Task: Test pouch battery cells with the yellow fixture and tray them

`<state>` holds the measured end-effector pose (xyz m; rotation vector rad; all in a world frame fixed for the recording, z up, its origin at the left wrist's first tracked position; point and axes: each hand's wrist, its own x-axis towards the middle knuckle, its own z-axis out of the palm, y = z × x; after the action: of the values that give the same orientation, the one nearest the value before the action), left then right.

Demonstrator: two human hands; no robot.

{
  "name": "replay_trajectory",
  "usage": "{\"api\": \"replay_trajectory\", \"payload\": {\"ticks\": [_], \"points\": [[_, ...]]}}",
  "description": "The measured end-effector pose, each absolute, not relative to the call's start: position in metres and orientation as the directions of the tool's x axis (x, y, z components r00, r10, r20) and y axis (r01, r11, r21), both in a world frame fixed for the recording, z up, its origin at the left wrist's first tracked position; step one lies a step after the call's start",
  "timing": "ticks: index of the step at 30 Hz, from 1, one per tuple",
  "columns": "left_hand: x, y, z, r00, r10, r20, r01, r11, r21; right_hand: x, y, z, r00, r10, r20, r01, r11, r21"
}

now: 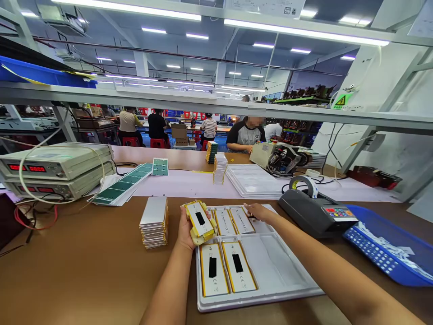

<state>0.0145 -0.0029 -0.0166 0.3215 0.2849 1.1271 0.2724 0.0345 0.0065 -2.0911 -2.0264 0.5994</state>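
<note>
My left hand (pixel 186 229) is closed around a pouch battery (pixel 197 217) with yellow edges and a black patch, together with a yellowish block (pixel 198 239) beneath it. My right hand (pixel 259 212) reaches to the back of the white plastic tray (pixel 291 293), fingers bent at the top right corner of a flat battery (pixel 242 220). What its fingertips pinch is partly hidden. Another battery (pixel 224 222) lies left of that one, and neither shows a black patch. In the front row, two batteries (pixel 213 269) bear black patches.
A stack of batteries (pixel 154 221) stands left of the tray. To the right are a tape dispenser (pixel 314 210) and a blue basket (pixel 382 257) of white scraps. Behind are green-patterned sheets (pixel 123 185), stacked trays (pixel 253 180), instruments (pixel 54 169) and a person (pixel 245 135) across the bench.
</note>
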Motion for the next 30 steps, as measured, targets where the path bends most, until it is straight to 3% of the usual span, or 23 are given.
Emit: {"api": "replay_trajectory", "payload": {"ticks": [6, 11, 18, 20, 22, 25, 30], "points": [[0.014, -0.009, -0.015, 0.409, 0.912, -0.016, -0.843, 0.385, 0.376, 0.261, 0.031, 0.018, -0.062, 0.968, -0.242, 0.806, -0.095, -0.584], [0.017, -0.012, -0.013, 0.449, 0.893, -0.003, -0.827, 0.417, 0.377, 0.218, 0.035, 0.053, -0.141, 0.982, -0.126, 0.704, 0.01, -0.71], [0.015, -0.009, -0.017, 0.396, 0.918, 0.011, -0.836, 0.356, 0.417, 0.135, 0.017, 0.044, -0.265, 0.962, -0.066, 0.671, 0.135, -0.729], [0.013, -0.008, -0.019, 0.37, 0.929, 0.015, -0.849, 0.331, 0.411, 0.135, 0.008, 0.047, -0.316, 0.948, -0.03, 0.72, 0.219, -0.658], [0.011, -0.008, -0.02, 0.376, 0.926, 0.038, -0.855, 0.331, 0.399, 0.148, -0.002, 0.055, -0.336, 0.941, 0.046, 0.805, 0.312, -0.506], [0.009, -0.009, -0.017, 0.389, 0.919, 0.066, -0.858, 0.336, 0.389, 0.182, -0.018, 0.064, -0.272, 0.954, 0.128, 0.917, 0.297, -0.268], [0.012, -0.012, -0.013, 0.339, 0.934, 0.113, -0.865, 0.262, 0.428, 0.232, -0.049, 0.053, -0.219, 0.967, -0.127, 0.976, 0.216, -0.037]]}}
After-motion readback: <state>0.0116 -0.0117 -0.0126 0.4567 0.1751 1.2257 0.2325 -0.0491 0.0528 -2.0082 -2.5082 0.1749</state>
